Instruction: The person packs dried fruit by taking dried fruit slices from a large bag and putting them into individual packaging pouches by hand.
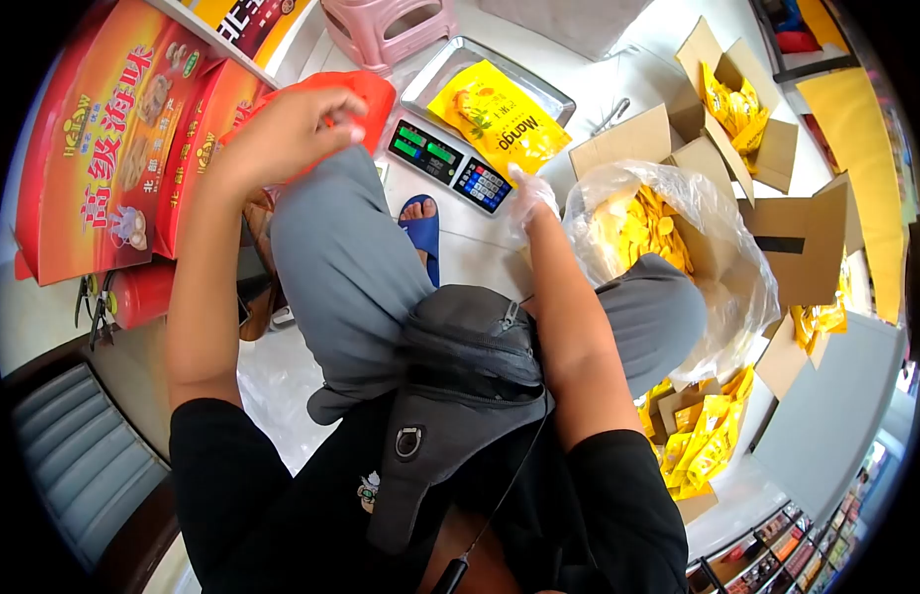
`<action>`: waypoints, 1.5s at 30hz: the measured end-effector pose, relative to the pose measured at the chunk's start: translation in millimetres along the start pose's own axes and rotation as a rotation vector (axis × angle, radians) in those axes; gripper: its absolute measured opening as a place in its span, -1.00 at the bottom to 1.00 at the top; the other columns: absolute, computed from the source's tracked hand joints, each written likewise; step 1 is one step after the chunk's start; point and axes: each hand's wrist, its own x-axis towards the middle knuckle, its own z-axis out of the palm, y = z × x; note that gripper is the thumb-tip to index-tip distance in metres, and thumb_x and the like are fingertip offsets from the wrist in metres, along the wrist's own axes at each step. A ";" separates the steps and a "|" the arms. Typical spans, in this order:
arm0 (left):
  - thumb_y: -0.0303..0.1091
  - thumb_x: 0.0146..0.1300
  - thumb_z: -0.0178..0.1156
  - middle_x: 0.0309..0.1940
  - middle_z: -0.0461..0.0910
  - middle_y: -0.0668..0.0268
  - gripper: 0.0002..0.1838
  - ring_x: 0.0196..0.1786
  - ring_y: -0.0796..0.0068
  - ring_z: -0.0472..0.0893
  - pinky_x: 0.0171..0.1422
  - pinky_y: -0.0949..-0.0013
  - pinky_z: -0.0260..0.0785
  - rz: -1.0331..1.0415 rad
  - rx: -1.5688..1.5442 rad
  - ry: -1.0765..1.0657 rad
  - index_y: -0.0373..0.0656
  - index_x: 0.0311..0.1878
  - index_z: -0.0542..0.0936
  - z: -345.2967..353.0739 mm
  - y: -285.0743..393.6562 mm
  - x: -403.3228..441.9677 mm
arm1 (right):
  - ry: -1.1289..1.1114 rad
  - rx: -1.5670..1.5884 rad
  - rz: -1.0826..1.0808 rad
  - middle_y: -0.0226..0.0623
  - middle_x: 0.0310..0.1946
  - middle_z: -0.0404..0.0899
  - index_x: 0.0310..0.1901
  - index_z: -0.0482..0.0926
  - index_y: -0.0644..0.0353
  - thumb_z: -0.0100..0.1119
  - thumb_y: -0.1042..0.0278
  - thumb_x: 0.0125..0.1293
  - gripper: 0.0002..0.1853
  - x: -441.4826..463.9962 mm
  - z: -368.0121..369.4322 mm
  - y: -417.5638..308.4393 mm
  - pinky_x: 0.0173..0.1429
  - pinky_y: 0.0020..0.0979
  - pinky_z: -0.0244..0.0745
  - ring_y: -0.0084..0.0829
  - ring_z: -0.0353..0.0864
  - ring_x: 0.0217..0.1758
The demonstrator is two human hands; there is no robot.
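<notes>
A yellow mango bag [505, 119] lies on the metal tray of a digital scale [450, 166], whose green displays are lit. My right hand [532, 201], in a clear plastic glove, is at the bag's lower corner and appears to pinch its edge; the fingertips are partly covered. My left hand [306, 124] is bare and raised over a red plastic bag [373, 107], its fingers bent but apart, with nothing seen between them. Beside my right forearm, a clear plastic liner [722, 287] in a cardboard box holds loose dried mango slices [640, 233].
Open cartons of yellow packets [734, 111] stand at the right, with more packets [708, 441] by my right knee. Red printed boxes [113, 148] and a fire extinguisher [143, 294] are at the left. A pink stool [391, 30] stands beyond the scale.
</notes>
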 end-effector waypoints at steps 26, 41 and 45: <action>-0.23 0.35 0.18 0.00 0.63 0.18 -0.63 0.01 0.42 0.57 0.16 0.41 0.38 0.134 -0.376 0.549 -0.28 0.11 0.55 30.0 -21.7 38.9 | -0.048 -1.015 -1.552 -0.08 -0.38 0.62 -0.31 0.64 0.10 0.14 0.18 0.14 -0.79 -197.4 32.4 -260.4 -0.16 -0.19 0.52 -0.09 0.63 -0.29; -0.35 0.31 0.27 -0.13 0.64 0.29 -0.74 -0.09 0.57 0.59 0.06 0.49 0.40 0.471 -1.104 0.806 -0.36 -0.05 0.61 32.4 85.0 -30.8 | -0.001 -1.026 -1.944 -0.08 -0.11 0.64 -0.16 0.58 0.17 0.44 0.50 -0.24 -0.53 -393.6 -32.1 -237.3 0.02 -0.32 0.55 -0.15 0.67 -0.11; -0.33 0.31 0.27 -0.13 0.63 0.27 -0.75 -0.09 0.58 0.56 0.03 0.49 0.39 0.572 -1.088 0.822 -0.33 -0.08 0.61 41.5 90.7 -36.9 | -0.117 -1.164 -1.520 -0.06 -0.18 0.66 0.04 0.59 0.24 0.43 0.45 -0.13 -0.44 -396.5 -24.5 -233.2 -0.05 -0.37 0.55 -0.22 0.68 -0.17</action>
